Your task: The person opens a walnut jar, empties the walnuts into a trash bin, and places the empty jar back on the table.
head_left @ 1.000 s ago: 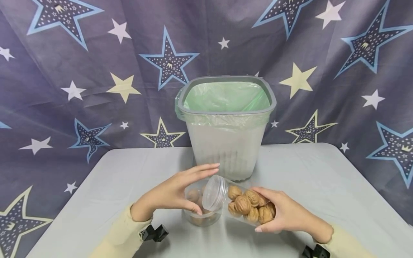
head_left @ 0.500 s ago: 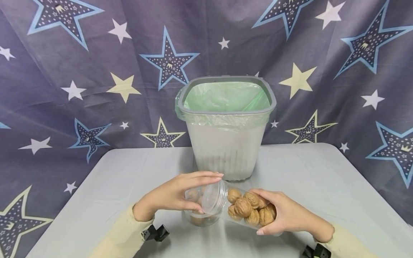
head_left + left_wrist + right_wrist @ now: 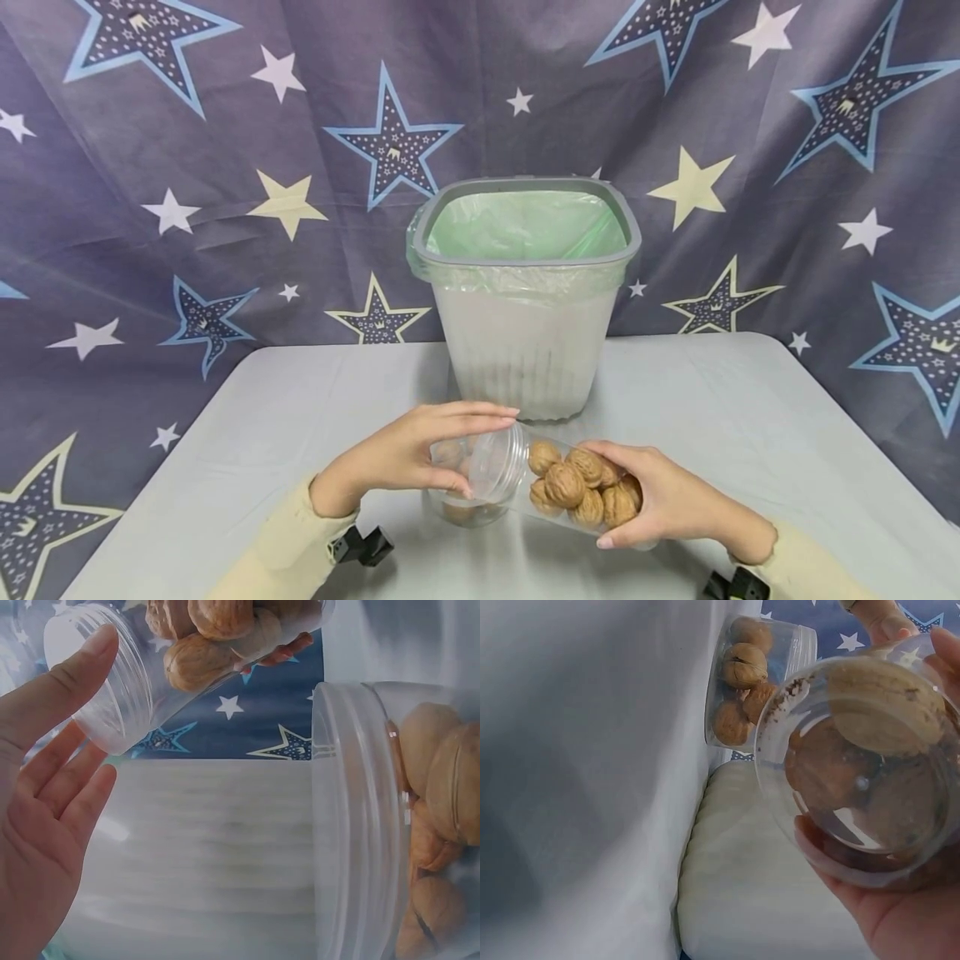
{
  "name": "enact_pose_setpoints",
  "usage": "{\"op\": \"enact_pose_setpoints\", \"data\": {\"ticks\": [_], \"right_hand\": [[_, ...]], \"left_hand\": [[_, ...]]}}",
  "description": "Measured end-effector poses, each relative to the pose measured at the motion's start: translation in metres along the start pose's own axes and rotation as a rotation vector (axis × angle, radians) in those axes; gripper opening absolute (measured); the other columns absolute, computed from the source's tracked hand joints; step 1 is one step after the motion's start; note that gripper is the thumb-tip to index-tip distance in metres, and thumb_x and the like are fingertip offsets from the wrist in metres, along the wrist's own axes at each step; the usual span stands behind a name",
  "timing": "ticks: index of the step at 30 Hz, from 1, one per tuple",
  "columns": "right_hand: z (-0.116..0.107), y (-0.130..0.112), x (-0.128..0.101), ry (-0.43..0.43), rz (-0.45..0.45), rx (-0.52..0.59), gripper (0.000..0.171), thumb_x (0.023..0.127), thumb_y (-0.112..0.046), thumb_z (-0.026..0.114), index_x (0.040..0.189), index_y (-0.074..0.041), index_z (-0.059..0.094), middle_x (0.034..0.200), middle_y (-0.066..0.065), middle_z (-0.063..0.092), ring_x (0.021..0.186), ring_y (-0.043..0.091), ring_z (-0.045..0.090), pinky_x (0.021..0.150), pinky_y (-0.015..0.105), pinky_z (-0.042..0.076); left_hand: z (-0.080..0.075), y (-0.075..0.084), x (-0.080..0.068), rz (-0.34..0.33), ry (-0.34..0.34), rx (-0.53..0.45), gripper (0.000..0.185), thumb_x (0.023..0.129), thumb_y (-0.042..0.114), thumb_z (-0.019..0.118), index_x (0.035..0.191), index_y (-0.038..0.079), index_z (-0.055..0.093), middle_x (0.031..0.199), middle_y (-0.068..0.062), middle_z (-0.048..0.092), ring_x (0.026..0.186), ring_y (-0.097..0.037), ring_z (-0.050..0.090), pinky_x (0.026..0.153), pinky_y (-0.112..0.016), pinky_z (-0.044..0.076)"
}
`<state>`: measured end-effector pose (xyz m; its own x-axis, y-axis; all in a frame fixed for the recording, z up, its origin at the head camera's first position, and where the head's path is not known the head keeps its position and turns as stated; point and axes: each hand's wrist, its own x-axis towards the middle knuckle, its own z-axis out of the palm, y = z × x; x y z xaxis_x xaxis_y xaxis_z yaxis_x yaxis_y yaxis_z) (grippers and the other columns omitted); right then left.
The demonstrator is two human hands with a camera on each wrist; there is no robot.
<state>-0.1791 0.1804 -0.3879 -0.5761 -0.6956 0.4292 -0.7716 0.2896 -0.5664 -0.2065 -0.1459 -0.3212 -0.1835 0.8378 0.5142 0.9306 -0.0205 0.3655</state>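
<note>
Clear plastic jar (image 3: 558, 487) lying tilted in your right hand (image 3: 663, 500), fingers curling round base, mouth pointing left toward second jar (image 3: 461, 483) on desk (image 3: 750, 417); walnuts (image 3: 581, 487) sitting in both. Left hand (image 3: 405, 454) fingers straight, touching second jar.

Two clear jars (image 3: 525, 479) of walnuts (image 3: 564, 482), one lined bin (image 3: 525, 292), one table (image 3: 750, 417)
</note>
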Motion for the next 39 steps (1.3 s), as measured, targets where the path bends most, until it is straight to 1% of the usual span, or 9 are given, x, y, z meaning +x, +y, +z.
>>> {"op": "enact_pose_setpoints", "data": {"ticks": [7, 12, 17, 21, 24, 28, 33, 36, 39], "right_hand": [[0.001, 0.0, -0.001, 0.002, 0.02, -0.013, 0.079, 0.064, -0.036, 0.087, 0.13, -0.014, 0.051, 0.111, -0.008, 0.064, 0.096, 0.006, 0.061, 0.087, 0.024, 0.049], [0.002, 0.0, -0.002, 0.015, 0.037, -0.026, 0.079, 0.064, -0.036, 0.087, 0.131, -0.015, 0.051, 0.111, -0.008, 0.064, 0.096, 0.006, 0.061, 0.086, 0.025, 0.049], [0.003, 0.0, -0.002, 0.036, 0.053, -0.054, 0.08, 0.064, -0.039, 0.086, 0.131, -0.012, 0.051, 0.112, -0.007, 0.064, 0.096, 0.007, 0.061, 0.086, 0.027, 0.05], [0.004, -0.001, -0.001, 0.049, 0.081, -0.095, 0.082, 0.064, -0.043, 0.086, 0.131, -0.011, 0.051, 0.114, -0.005, 0.064, 0.098, 0.008, 0.061, 0.086, 0.028, 0.05], [0.004, -0.001, -0.001, 0.056, 0.105, -0.114, 0.082, 0.064, -0.044, 0.085, 0.131, -0.012, 0.051, 0.114, -0.005, 0.064, 0.098, 0.008, 0.061, 0.086, 0.029, 0.051], [0.004, -0.002, -0.001, 0.076, 0.12, -0.139, 0.084, 0.062, -0.044, 0.086, 0.131, -0.011, 0.052, 0.114, -0.006, 0.064, 0.098, 0.008, 0.061, 0.085, 0.03, 0.051], [0.005, -0.003, 0.0, 0.107, 0.13, -0.184, 0.086, 0.06, -0.045, 0.087, 0.13, -0.009, 0.052, 0.115, -0.006, 0.064, 0.098, 0.007, 0.061, 0.084, 0.03, 0.052], [0.005, -0.003, 0.001, 0.119, 0.132, -0.208, 0.086, 0.06, -0.046, 0.086, 0.13, -0.008, 0.053, 0.116, -0.005, 0.064, 0.098, 0.007, 0.061, 0.083, 0.03, 0.052], [0.005, -0.003, 0.001, 0.127, 0.129, -0.229, 0.087, 0.06, -0.049, 0.086, 0.129, -0.007, 0.053, 0.116, -0.003, 0.064, 0.099, 0.008, 0.061, 0.083, 0.031, 0.053]], "left_hand": [[0.004, -0.001, -0.002, -0.043, 0.027, 0.008, 0.083, 0.066, 0.019, 0.081, 0.14, 0.005, 0.044, 0.138, -0.014, 0.05, 0.126, -0.025, 0.048, 0.104, -0.036, 0.04], [0.006, -0.002, -0.005, -0.076, 0.054, 0.021, 0.082, 0.066, 0.023, 0.082, 0.138, 0.004, 0.046, 0.137, -0.012, 0.051, 0.125, -0.024, 0.049, 0.104, -0.036, 0.039], [0.008, -0.002, -0.006, -0.125, 0.082, 0.048, 0.083, 0.065, 0.027, 0.082, 0.137, 0.004, 0.048, 0.134, -0.011, 0.054, 0.123, -0.023, 0.051, 0.103, -0.034, 0.041], [0.01, -0.002, -0.006, -0.185, 0.109, 0.085, 0.084, 0.063, 0.03, 0.084, 0.135, 0.004, 0.05, 0.131, -0.011, 0.057, 0.12, -0.022, 0.054, 0.101, -0.033, 0.043], [0.013, -0.001, -0.006, -0.255, 0.128, 0.087, 0.084, 0.06, 0.03, 0.085, 0.133, 0.003, 0.053, 0.128, -0.01, 0.059, 0.118, -0.021, 0.056, 0.099, -0.033, 0.045], [0.014, 0.004, -0.004, -0.382, 0.144, 0.048, 0.084, 0.06, 0.029, 0.086, 0.132, 0.002, 0.054, 0.125, -0.01, 0.061, 0.107, -0.019, 0.062, 0.093, -0.03, 0.049], [0.017, 0.01, -0.001, -0.544, 0.188, -0.01, 0.073, 0.066, 0.027, 0.085, 0.128, 0.001, 0.056, 0.113, -0.01, 0.066, 0.093, -0.016, 0.066, 0.085, -0.026, 0.053], [0.019, 0.013, 0.001, -0.63, 0.215, -0.027, 0.067, 0.07, 0.03, 0.083, 0.126, 0.002, 0.058, 0.107, -0.008, 0.068, 0.091, -0.015, 0.066, 0.083, -0.025, 0.053], [0.021, 0.016, 0.002, -0.689, 0.23, -0.029, 0.063, 0.073, 0.033, 0.081, 0.125, 0.003, 0.059, 0.105, -0.007, 0.069, 0.092, -0.015, 0.066, 0.083, -0.025, 0.053]]}}
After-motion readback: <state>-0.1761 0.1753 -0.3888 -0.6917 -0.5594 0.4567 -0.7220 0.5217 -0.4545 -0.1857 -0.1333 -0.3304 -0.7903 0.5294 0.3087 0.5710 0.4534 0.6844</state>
